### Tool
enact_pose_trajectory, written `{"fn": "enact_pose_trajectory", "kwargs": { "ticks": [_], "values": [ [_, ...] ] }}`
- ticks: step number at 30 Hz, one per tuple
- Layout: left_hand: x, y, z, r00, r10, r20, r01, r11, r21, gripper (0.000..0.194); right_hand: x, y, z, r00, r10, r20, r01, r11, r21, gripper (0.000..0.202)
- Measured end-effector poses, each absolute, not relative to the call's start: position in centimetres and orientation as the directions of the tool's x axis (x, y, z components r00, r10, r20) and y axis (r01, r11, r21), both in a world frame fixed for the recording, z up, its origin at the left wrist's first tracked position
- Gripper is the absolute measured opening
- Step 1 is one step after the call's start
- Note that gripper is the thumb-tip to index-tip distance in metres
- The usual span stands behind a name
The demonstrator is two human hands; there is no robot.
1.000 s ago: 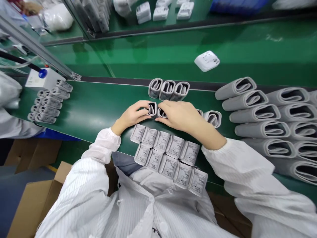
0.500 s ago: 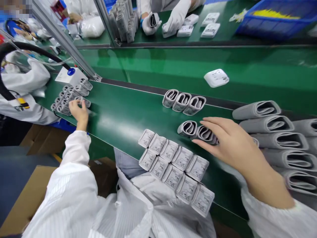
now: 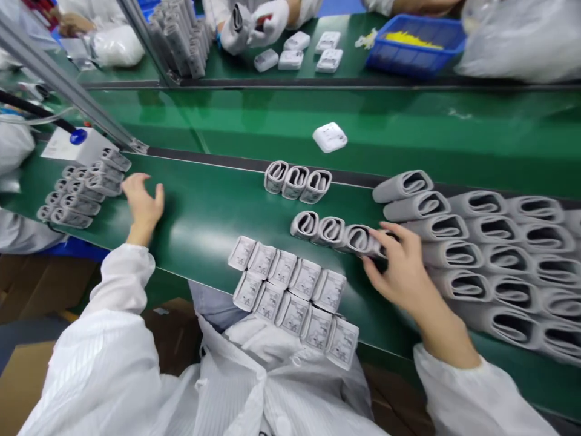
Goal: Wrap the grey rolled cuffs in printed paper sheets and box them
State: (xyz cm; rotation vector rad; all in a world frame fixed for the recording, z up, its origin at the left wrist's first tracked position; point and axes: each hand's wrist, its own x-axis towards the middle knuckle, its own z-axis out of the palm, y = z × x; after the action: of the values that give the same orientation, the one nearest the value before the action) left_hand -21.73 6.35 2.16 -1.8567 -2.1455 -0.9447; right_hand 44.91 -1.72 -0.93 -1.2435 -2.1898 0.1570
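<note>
Grey rolls (image 3: 402, 210) border left fingers (image 3: 132, 184), spread loose, and right fingers (image 3: 387, 242), grip unclear.

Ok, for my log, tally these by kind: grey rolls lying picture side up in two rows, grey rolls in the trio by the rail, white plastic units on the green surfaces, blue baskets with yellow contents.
Picture-side-up grey rolls: 10
Trio grey rolls: 3
White plastic units: 6
Blue basket: 1
Total: 20
</note>
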Motion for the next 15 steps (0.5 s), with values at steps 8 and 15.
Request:
{"fn": "enact_pose_trajectory", "kwargs": {
  "ticks": [8,15],
  "values": [
    [-2.5,11.7,-1.1,0.472,0.878,0.073,0.583,-0.373,0.722,0.104,39.2,4.3,-2.5,-0.254,0.957,0.141,0.414,0.239,-0.878,0.079],
    [0.7,10.5,-0.6,0.457,0.886,0.077,0.428,-0.295,0.855,0.084,37.6,5.1,-2.6,-0.14,0.989,0.036,0.36,0.085,-0.929,0.062]
  ]
}}
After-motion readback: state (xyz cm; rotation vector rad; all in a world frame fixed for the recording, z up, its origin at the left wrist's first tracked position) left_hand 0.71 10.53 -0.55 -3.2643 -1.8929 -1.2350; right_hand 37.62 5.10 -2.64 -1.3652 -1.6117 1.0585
